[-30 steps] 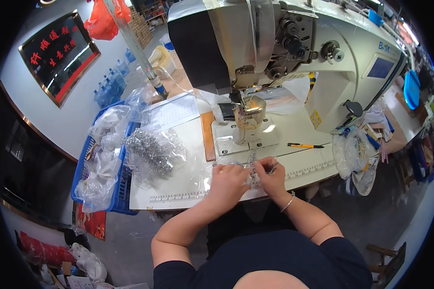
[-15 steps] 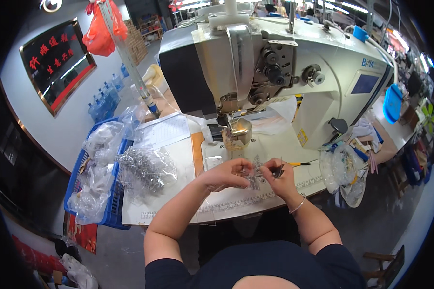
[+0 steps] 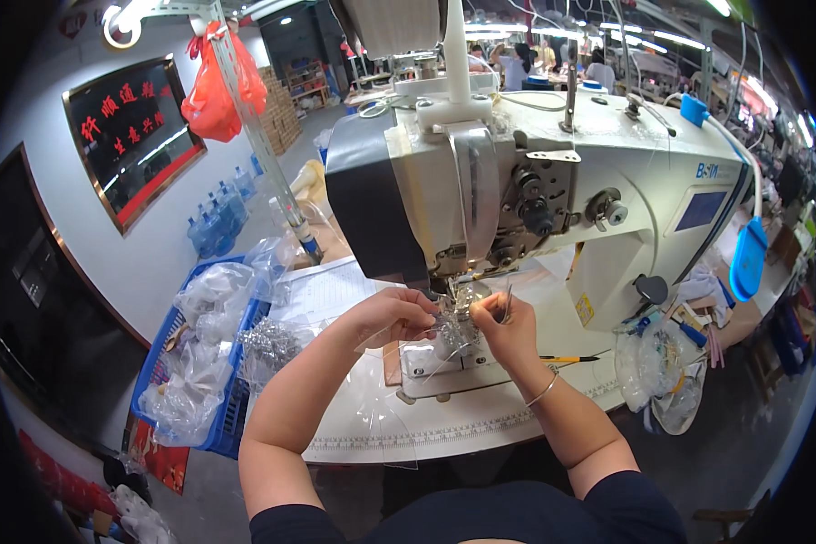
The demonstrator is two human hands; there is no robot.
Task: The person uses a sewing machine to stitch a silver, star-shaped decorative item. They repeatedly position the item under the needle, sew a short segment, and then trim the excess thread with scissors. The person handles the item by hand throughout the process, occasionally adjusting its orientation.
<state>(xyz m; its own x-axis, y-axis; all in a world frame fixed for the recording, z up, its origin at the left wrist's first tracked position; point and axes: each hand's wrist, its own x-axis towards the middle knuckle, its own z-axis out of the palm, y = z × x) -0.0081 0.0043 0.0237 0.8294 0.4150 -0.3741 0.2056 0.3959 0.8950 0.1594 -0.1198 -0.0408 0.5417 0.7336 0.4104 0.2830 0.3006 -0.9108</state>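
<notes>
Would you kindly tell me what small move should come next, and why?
Perhaps ease the silvery piece level at the machine: the left hand pinches one side, the right hand seems to steady the other, and its exact seating is hidden.

Elbows (image 3: pixel 267 449) bent, the left hand (image 3: pixel 401 315) and right hand (image 3: pixel 508 328) face each other at the front of the sewing machine (image 3: pixel 539 186), both pinching.

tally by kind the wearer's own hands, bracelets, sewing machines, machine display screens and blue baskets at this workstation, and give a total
hands: 2
bracelet: 1
sewing machine: 1
display screen: 1
blue basket: 1
Total: 6
</notes>
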